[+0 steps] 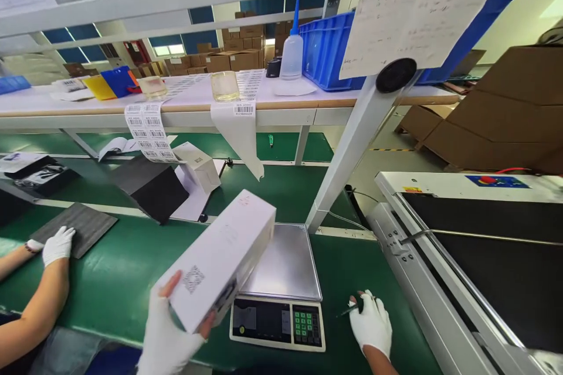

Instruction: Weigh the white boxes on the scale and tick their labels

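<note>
Left hand [169,337], in a white glove with bare fingertips, grips one long white carton [222,261] by its near end, thumb on the end face and a finger on the top by a printed QR mark. The carton is held in the air, tilted, its long axis running from the hand up and away to the right; the far end hangs over the near-left corner of the weighing scale [281,290], whether touching the steel platter or just above it I cannot tell. The scale sits on the green conveyor belt [118,281], just right of the carton, between the two hands; the left hand is the nearer to it by way of the carton. Right hand [372,322], gloved, rests palm down on the belt just right of the scale's keypad, fingers loosely curled about a thin dark pen [349,309] that points left toward the scale. Count: one scale, one carton in hand, one more small white box [197,167] further up the belt beside one black box [152,187]. A co-worker's gloved hand [57,244] at the left edge of the belt lies on one dark grey pad [77,228]. On the raised shelf [334,99] behind: two clear cups, one squeeze bottle [292,53], one blue crate [328,47], and barcode label strips [149,132] hanging over its front edge.
</note>
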### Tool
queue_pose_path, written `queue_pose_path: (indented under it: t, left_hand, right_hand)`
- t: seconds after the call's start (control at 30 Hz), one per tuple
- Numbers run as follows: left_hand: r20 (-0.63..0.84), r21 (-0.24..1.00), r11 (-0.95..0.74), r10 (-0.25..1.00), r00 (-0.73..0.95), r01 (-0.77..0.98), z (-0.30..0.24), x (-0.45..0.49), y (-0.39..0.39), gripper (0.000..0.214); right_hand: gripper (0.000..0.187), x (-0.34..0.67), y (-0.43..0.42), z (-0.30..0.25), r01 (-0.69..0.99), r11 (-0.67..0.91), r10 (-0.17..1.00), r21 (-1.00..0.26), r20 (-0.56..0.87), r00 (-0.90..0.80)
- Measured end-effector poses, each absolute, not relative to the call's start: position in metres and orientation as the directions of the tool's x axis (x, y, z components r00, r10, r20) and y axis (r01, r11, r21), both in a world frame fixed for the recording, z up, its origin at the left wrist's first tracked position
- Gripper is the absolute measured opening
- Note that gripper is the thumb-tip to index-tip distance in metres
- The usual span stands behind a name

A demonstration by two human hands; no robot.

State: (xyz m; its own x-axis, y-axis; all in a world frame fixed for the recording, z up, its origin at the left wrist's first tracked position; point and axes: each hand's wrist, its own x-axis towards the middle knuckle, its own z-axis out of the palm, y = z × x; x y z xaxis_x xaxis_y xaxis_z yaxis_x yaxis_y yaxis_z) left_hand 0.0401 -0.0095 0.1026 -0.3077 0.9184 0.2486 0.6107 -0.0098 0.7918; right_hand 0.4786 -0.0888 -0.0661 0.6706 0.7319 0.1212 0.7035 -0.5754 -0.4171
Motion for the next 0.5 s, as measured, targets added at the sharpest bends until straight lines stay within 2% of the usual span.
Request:
queue_pose_path:
  t: [0.1, 0.17, 0.23, 0.3, 0.33, 0.4, 0.5]
  left_hand:
    - [0.289, 0.744, -0.072, 0.931, -0.222, 0.665, 0.108, 0.085, -0.018, 0.102]
    - [0.249, 0.789, -0.078, 0.947, -0.202, 0.609, 0.111, 0.102, -0.019, 0.108]
    - [0.129, 0.897, -0.062, 0.984, -0.127, 0.437, 0.109, 0.103, -0.016, 0.103]
    - [-0.034, 0.963, 0.053, 0.997, -0.076, 0.265, 0.094, 0.091, -0.01, 0.086]
    - [-0.114, 0.964, 0.13, 0.99, -0.08, 0.232, 0.082, 0.083, -0.007, 0.079]
    - [-0.253, 0.907, 0.28, 0.959, -0.127, 0.316, 0.048, 0.067, -0.005, 0.069]
    - [-0.393, 0.727, 0.439, 0.897, -0.204, 0.529, -0.009, 0.049, -0.013, 0.053]
  right_hand:
    - [0.032, 0.476, -0.086, -0.067, 0.704, -0.587, 0.73, -0.399, 0.113, 0.674]
    - [0.035, 0.474, -0.087, -0.067, 0.701, -0.601, 0.735, -0.384, 0.079, 0.674]
    - [0.038, 0.473, -0.088, -0.067, 0.695, -0.614, 0.738, -0.373, 0.041, 0.674]
    - [0.041, 0.474, -0.089, -0.069, 0.691, -0.622, 0.741, -0.368, 0.009, 0.672]
    - [0.042, 0.474, -0.09, -0.071, 0.688, -0.625, 0.741, -0.369, -0.005, 0.671]
    - [0.041, 0.474, -0.091, -0.073, 0.676, -0.634, 0.736, -0.376, -0.023, 0.677]
    - [0.038, 0.472, -0.091, -0.073, 0.642, -0.645, 0.716, -0.414, -0.033, 0.697]
